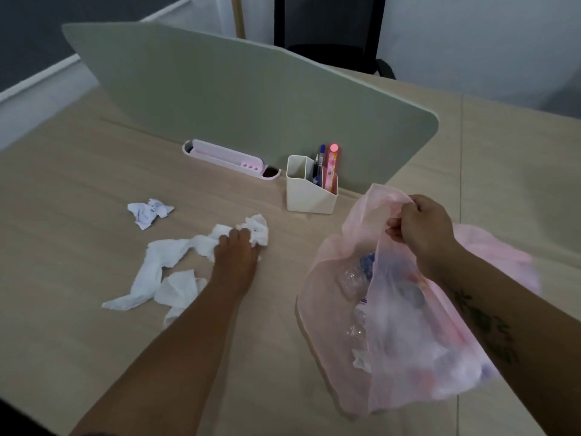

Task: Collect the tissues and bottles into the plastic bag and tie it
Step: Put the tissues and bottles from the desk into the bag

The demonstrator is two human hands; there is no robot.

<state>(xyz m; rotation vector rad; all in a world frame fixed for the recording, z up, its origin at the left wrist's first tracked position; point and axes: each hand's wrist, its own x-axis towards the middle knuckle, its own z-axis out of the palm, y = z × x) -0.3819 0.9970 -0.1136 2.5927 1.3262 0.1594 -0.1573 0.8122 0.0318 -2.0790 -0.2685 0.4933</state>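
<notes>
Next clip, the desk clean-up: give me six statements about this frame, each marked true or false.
1. The right hand holds the bag by its rim. True.
2. The bag is tied. False: its mouth is open.
3. The left hand grips a tissue on the desk. True.
4. The bag holds nothing. False: a bottle shows through it.
5. The pen holder is empty. False: pens stand in it.
6. A crumpled tissue lies apart from both hands. True.
</notes>
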